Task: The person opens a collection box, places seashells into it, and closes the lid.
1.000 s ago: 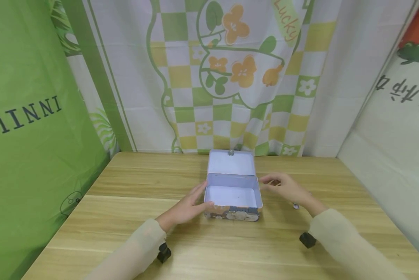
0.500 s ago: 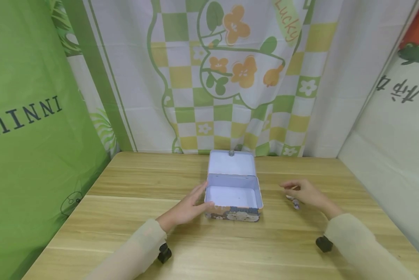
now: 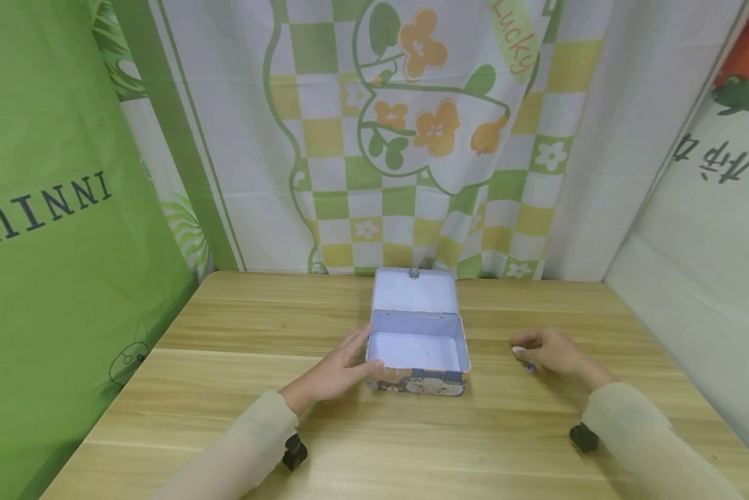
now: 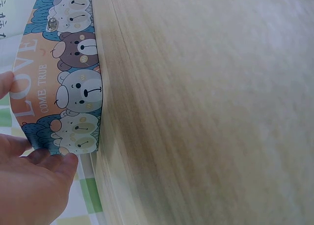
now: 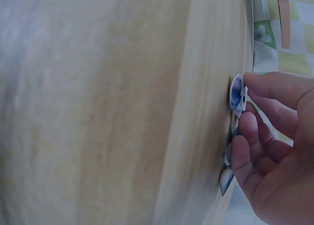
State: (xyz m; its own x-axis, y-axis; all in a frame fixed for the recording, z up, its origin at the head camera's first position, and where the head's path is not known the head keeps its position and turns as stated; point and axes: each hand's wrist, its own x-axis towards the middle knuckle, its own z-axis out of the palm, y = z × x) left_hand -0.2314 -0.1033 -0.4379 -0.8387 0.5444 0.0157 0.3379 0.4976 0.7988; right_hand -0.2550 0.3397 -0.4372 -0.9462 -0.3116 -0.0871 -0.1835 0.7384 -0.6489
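A hinged tin box (image 3: 417, 351) stands at mid-table with its lid (image 3: 414, 290) tilted back. Its inside is plain white, and its front wall (image 4: 76, 72) shows cartoon bears and "LOVE COME TRUE". My left hand (image 3: 333, 368) holds the box's left front corner, thumb at the front rim and fingers along the side. To the right of the box, my right hand (image 3: 552, 352) pinches a small shell-shaped piece (image 5: 237, 92), white outside and blue-violet within. More blue-and-white pieces (image 5: 226, 178) lie in line with it on the table, partly covered by the fingers.
The wooden table (image 3: 412, 444) is bounded by a patterned curtain (image 3: 412, 208) behind, green cloth (image 3: 68, 278) at left and white cloth (image 3: 700, 292) at right. A thin dark cord (image 3: 127, 357) shows at the left edge.
My right hand has moved away from the box's right side to the small shell-shaped pieces and pinches one. The left hand and the box have stayed in place.
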